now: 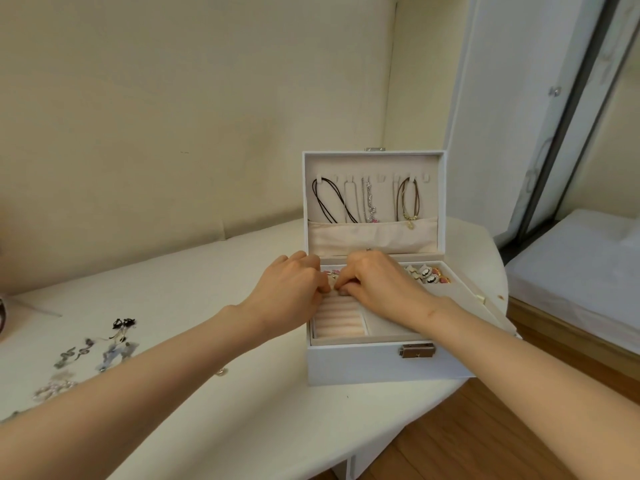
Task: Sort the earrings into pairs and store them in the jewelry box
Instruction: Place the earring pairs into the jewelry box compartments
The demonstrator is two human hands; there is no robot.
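Single head-worn view, angled forward and down, close over jewelry box (pixel 374 367) and table (pixel 270 403)

The curled fingers of the left hand (pixel 294 289) and right hand (pixel 377 282) meet over the back-left compartments of the white hinged jewelry box (pixel 363 365), hiding those compartments and whatever small piece may lie between the fingertips. The loose dark and silvery earrings (pixel 86 355) on the white table (pixel 242 393) are too blurred to match into pairs. A dark round object (pixel 1 317) is cut off by the left edge.
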